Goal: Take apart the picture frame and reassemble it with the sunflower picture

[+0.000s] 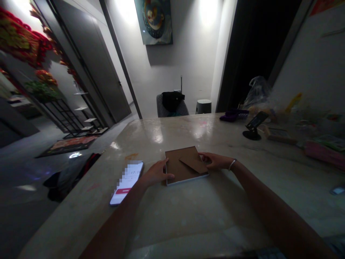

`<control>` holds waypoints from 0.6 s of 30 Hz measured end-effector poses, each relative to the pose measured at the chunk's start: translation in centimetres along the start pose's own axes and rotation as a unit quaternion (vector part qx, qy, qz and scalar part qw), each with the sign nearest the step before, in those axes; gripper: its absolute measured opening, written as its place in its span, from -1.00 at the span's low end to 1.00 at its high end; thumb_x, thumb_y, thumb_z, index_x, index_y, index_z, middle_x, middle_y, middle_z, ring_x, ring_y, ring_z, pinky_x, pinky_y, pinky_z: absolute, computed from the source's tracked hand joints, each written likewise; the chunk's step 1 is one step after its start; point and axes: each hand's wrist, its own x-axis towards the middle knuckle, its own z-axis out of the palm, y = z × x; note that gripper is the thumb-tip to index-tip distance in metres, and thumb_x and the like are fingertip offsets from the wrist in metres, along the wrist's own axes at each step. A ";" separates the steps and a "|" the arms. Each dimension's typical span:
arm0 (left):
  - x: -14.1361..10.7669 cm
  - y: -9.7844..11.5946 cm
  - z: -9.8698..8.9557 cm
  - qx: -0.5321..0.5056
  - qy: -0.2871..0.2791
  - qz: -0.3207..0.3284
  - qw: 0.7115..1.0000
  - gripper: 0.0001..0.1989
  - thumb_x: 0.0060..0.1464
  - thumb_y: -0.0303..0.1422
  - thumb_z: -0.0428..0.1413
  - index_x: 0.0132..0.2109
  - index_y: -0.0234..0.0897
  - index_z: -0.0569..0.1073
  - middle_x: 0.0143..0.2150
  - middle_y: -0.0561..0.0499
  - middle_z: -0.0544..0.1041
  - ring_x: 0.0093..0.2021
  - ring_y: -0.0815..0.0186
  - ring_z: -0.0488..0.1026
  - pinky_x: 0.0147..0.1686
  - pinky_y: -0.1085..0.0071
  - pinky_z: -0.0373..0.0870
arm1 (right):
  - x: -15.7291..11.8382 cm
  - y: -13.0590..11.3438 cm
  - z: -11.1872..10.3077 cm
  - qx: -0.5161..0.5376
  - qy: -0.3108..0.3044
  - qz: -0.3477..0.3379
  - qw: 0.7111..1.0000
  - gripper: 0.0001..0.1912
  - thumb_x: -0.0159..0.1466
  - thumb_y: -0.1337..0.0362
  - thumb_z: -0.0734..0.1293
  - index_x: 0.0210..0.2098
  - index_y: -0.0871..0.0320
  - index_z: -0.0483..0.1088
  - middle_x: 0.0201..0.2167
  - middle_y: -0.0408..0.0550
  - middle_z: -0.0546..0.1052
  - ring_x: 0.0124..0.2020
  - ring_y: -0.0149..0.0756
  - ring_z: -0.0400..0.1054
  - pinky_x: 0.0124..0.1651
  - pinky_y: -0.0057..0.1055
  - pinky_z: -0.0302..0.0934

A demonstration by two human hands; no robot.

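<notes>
A shallow box (pixel 174 166) with a brown inside and a thin white rim lies on the table in front of me. A brown cardboard piece (pixel 192 162) sits slantwise in its right part; whether it is loose or a flap I cannot tell. My left hand (pixel 156 173) grips the box's left side, its thumb over the near-left rim. At the right side, my right hand (pixel 215 160) is closed around the box's edge, close to the cardboard piece; its fingertips are partly hidden. A phone (pixel 126 185) with a lit screen lies left of my left hand.
The pale stone table (pixel 188 216) reflects the lights. A phone stand (pixel 254 126), a purple item (pixel 234 115) and a clear plastic bag (pixel 258 93) are at the back right, beside more clutter. Behind the table stands a chair (pixel 160 106) with a black item on it.
</notes>
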 end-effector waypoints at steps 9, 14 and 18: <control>0.0 -0.9 0.0 -0.102 -0.008 0.035 0.994 -0.21 -0.25 -0.16 0.19 0.15 -0.33 0.16 -0.16 -0.10 0.48 -0.24 0.21 0.41 -0.27 0.36 0.30 | 0.4 0.6 0.4 0.034 0.013 0.020 0.999 -0.41 0.10 0.22 0.28 0.11 0.24 0.18 -0.33 -0.07 0.44 -0.33 -0.35 0.29 -0.22 -0.40 0.19; 0.1 -0.8 -0.1 -0.163 -0.020 0.060 0.985 -0.44 -0.16 -0.26 0.15 0.05 -0.22 0.25 -0.20 -0.01 0.49 -0.28 0.29 0.41 -0.32 0.41 0.30 | 0.7 0.4 0.7 -0.060 0.060 0.038 0.996 -0.50 0.14 0.31 0.21 0.08 0.31 0.24 -0.38 -0.04 0.47 -0.39 -0.35 0.30 -0.28 -0.42 0.18; 0.3 -0.6 0.0 -0.120 0.020 0.035 0.992 -0.59 -0.09 -0.33 0.07 -0.03 -0.24 0.32 -0.31 0.03 0.50 -0.34 0.30 0.40 -0.33 0.41 0.29 | 1.0 -0.3 1.3 -0.136 0.099 0.055 0.984 -0.58 0.14 0.39 0.19 0.00 0.25 0.33 -0.31 0.02 0.51 -0.33 -0.31 0.33 -0.22 -0.42 0.19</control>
